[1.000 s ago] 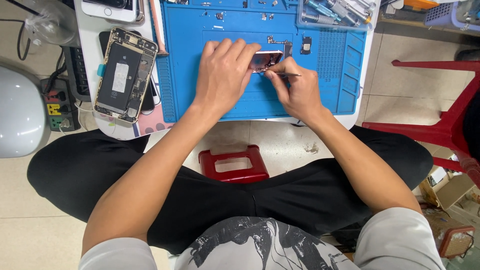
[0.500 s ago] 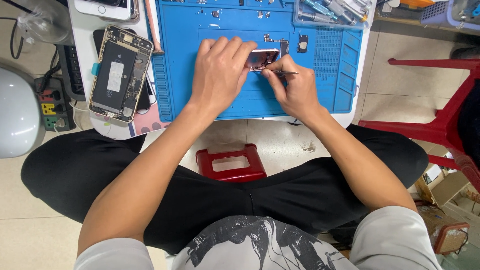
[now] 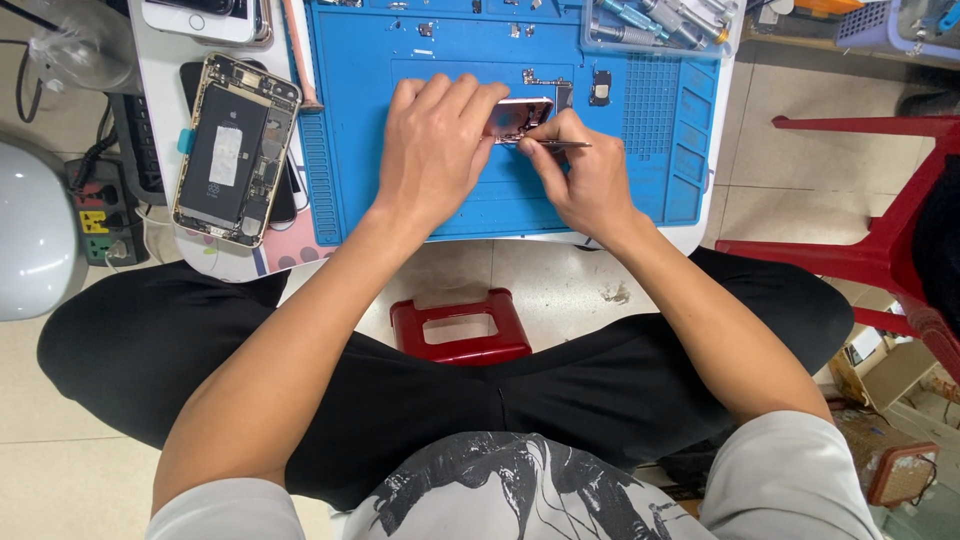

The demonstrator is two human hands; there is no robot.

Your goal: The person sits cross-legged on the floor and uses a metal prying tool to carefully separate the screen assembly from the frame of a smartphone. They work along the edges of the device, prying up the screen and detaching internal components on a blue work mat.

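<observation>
The left hand [image 3: 432, 150] is lying palm down over a small pink-rimmed opened phone body [image 3: 520, 117], its fingers curled loosely across it and pinning it flat on the blue silicone repair mat [image 3: 400, 60] that is covering most of the white counter [image 3: 160, 60]. The right hand [image 3: 585, 175] is sitting just beside it, fingers pinched shut around a thin metal tool [image 3: 555, 144], tweezers or a fine driver, I cannot tell which; its tip is touching the near edge of the phone body. Only the far right corner of that phone is showing past the left fingers. To the left of the mat, partly on the counter edge, a second opened gold-framed phone with a black battery [image 3: 235, 150] is lying face up, well apart from both hands. A clear plastic tray of screwdrivers [image 3: 655, 22] is sitting at the mat's far right corner, and small loose metal parts [image 3: 600, 88] are resting on the mat just beyond the hands. Below the counter, a red plastic stool [image 3: 460, 325] is standing between the person's knees, and a red plastic chair [image 3: 880, 250] is standing off to the right.
</observation>
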